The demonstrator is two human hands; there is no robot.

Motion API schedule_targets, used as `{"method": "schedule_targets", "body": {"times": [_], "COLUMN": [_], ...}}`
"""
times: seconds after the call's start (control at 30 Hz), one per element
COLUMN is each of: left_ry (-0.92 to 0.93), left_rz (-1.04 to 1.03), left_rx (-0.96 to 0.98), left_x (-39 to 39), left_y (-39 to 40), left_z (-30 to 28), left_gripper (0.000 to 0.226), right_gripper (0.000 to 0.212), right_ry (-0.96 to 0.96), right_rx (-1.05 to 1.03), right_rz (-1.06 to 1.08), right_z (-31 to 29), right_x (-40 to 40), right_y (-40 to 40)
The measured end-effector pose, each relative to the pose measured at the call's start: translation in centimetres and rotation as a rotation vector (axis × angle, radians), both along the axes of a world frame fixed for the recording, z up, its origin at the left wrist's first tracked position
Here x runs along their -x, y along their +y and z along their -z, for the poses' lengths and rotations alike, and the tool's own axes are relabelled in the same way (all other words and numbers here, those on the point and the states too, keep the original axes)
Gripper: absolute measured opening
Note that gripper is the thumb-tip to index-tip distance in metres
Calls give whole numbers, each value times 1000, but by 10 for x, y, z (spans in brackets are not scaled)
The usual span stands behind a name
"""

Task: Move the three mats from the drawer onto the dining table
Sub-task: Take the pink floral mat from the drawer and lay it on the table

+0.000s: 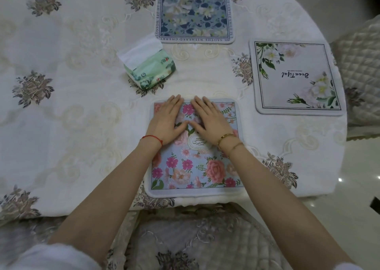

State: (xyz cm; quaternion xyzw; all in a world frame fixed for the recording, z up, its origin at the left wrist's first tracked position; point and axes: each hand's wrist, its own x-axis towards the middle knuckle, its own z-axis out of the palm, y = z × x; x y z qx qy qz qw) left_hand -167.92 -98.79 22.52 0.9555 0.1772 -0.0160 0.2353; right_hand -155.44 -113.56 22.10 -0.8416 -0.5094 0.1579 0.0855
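Note:
Three square mats lie on the round dining table [61,126]. A pink-flowered blue mat [193,167] sits at the near edge. My left hand [167,121] and my right hand [207,119] rest flat on its far half, palms down, fingers extended and side by side, gripping nothing. A grey mat with white flowers and script lettering [296,76] lies to the right. A blue-and-cream floral mat with a text border [195,13] lies at the far side. No drawer is in view.
A green pack of tissues [150,68] with a sheet sticking out stands left of centre on the embroidered white tablecloth. A quilted chair seat [195,241] is below me at the table's edge; another quilted chair [359,64] stands at the right, over glossy floor tiles [349,218].

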Motion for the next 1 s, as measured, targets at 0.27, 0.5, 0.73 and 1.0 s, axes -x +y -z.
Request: {"method": "schedule_targets", "body": {"times": [0.27, 0.5, 0.73, 1.0], "left_ry": [45, 6, 28, 116], "left_rz": [-140, -43, -22, -144], "left_rx": [-80, -114, -19, -52], "left_x": [31, 50, 53, 70], "left_y": [26, 15, -21, -13], "left_z": [4, -7, -1, 1], "left_gripper": [86, 75, 70, 82], "right_gripper": [74, 64, 65, 71], "right_ry": [-35, -13, 51, 27], "right_rx": [25, -61, -62, 54], "right_rz": [148, 187, 92, 257], "right_z": [-4, -17, -2, -11], "right_x": [-40, -3, 35, 2], "right_y": [-66, -50, -55, -123]}}
